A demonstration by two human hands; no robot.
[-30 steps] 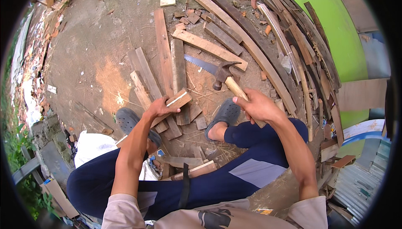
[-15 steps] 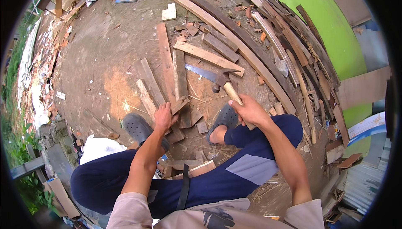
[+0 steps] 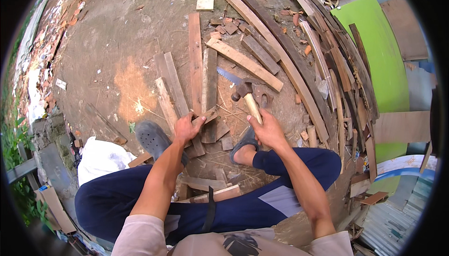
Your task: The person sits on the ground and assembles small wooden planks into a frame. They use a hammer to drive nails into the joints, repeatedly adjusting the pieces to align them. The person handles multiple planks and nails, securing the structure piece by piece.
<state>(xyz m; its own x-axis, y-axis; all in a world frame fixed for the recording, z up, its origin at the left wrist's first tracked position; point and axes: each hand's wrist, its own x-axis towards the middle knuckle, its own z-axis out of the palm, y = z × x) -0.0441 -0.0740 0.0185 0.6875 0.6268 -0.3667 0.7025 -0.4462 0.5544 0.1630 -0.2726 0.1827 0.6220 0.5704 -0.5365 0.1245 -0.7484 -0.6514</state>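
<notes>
My right hand (image 3: 270, 130) grips the pale wooden handle of a claw hammer (image 3: 253, 108). Its dark head is raised in front of my right foot, pointing away from me. A small wood block (image 3: 211, 114) is pinched between the thumb and fingers of my left hand (image 3: 188, 128), above a dark plank (image 3: 209, 87) on the ground. Just beyond the hammer head shows a saw blade (image 3: 228, 75); the rest of the saw is partly hidden behind the hammer. A reddish plank (image 3: 195, 54) lies left of the dark one.
Grey clogs (image 3: 154, 136) are on my feet, either side of the planks. Long boards (image 3: 266, 36) and a scrap wood pile curve along the right, beside a green panel (image 3: 379, 45). Sawdust (image 3: 133, 90) covers ground at left, near a white cloth (image 3: 104, 158). Offcuts (image 3: 217, 194) lie between my legs.
The hammer has come a little to the left, its head turned and tilted differently. My left hand keeps hold of the block. The whole view has shifted slightly.
</notes>
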